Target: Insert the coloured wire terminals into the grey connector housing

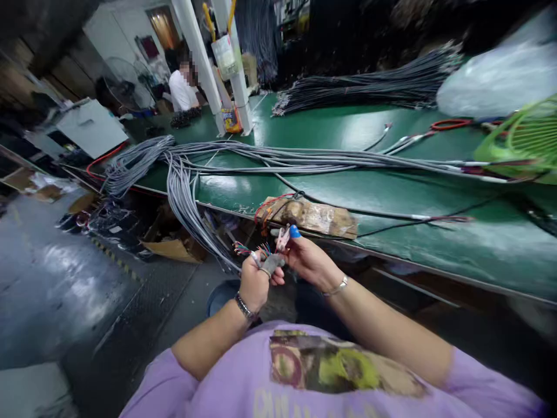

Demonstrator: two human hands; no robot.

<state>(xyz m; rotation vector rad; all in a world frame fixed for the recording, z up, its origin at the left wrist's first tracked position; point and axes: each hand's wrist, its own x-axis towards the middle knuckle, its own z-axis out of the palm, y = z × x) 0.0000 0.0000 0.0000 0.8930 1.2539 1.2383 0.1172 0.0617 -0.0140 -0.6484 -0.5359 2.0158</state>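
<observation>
Left hand [255, 283] closed around coloured wires [242, 249]; right hand [308, 259], its thumb capped blue, pinching a small pale-pink piece [282, 238] just beside them, before the table edge; beyond, a wooden block [324, 219] lies on the green table [478, 247]; farther, grey cables [304, 157] stretch sideways; behind these, a dark cable bundle [365, 87].

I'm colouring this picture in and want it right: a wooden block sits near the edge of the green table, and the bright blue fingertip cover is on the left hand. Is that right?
Not quite: in the head view, the bright blue fingertip cover is on the right hand, not the left hand. A wooden block does sit near the edge of the green table.
</observation>
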